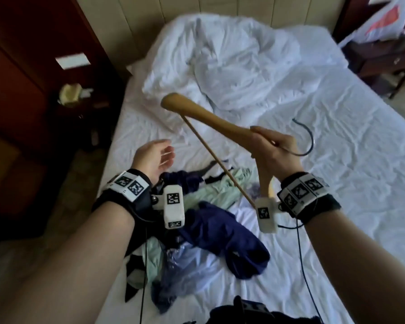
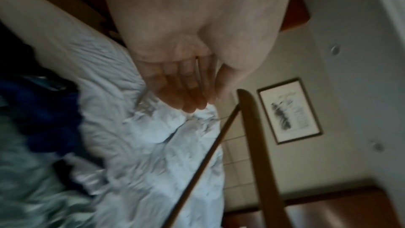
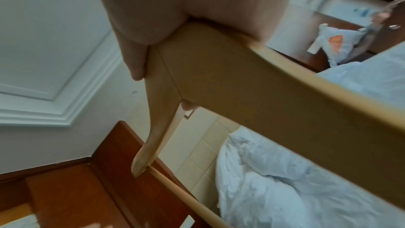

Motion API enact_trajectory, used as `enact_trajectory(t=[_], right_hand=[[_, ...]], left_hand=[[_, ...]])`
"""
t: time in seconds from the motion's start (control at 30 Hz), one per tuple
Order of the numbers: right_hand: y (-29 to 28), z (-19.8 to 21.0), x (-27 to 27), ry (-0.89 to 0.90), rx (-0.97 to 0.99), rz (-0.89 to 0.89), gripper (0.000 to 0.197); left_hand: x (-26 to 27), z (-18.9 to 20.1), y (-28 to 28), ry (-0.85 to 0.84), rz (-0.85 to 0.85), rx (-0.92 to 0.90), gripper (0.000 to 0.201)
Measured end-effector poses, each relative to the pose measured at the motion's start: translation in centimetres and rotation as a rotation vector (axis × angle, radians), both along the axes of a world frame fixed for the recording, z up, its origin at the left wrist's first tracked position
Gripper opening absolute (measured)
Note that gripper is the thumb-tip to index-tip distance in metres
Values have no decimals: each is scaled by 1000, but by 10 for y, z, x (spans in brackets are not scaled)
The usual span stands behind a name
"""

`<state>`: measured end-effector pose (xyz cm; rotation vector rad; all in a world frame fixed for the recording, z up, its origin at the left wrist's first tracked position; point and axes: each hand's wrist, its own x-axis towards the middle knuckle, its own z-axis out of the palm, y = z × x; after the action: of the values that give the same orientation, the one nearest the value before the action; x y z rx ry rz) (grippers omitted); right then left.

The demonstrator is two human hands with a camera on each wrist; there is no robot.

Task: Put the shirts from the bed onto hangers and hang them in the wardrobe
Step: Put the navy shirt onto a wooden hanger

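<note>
My right hand (image 1: 272,146) grips a wooden hanger (image 1: 197,111) at its middle, near the dark metal hook (image 1: 306,139), and holds it in the air over the bed. In the right wrist view the hanger (image 3: 230,79) fills the frame under my palm. My left hand (image 1: 154,157) hovers open, palm up and holding nothing, to the left of the hanger's bar; its fingers (image 2: 186,82) lie straight. Below both hands, a pile of shirts lies on the white sheet: a navy one (image 1: 222,232), a mint green one (image 1: 222,185) and a pale blue one (image 1: 187,263).
A crumpled white duvet (image 1: 220,57) covers the head of the bed (image 1: 337,160). Dark red wooden furniture (image 1: 28,66) stands at the left, with a gap of floor between it and the bed. A dark table (image 1: 384,59) stands at the far right. A framed picture (image 2: 289,110) hangs on the wall.
</note>
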<state>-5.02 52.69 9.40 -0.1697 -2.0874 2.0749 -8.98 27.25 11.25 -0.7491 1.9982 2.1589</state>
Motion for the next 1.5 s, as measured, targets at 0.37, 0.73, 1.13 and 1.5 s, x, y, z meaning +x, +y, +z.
enact_trajectory(t=[0.37, 0.73, 1.13, 1.5], right_hand=[[54, -182, 61, -289, 34, -272, 10], [93, -335, 106, -517, 201, -310, 25], [106, -382, 120, -617, 187, -340, 10], [90, -385, 116, -595, 288, -133, 42]], left_hand=[[70, -264, 78, -336, -678, -567, 12], [116, -392, 113, -443, -823, -824, 55], [104, -447, 99, -290, -874, -1028, 23], [57, -394, 107, -268, -784, -686, 26]])
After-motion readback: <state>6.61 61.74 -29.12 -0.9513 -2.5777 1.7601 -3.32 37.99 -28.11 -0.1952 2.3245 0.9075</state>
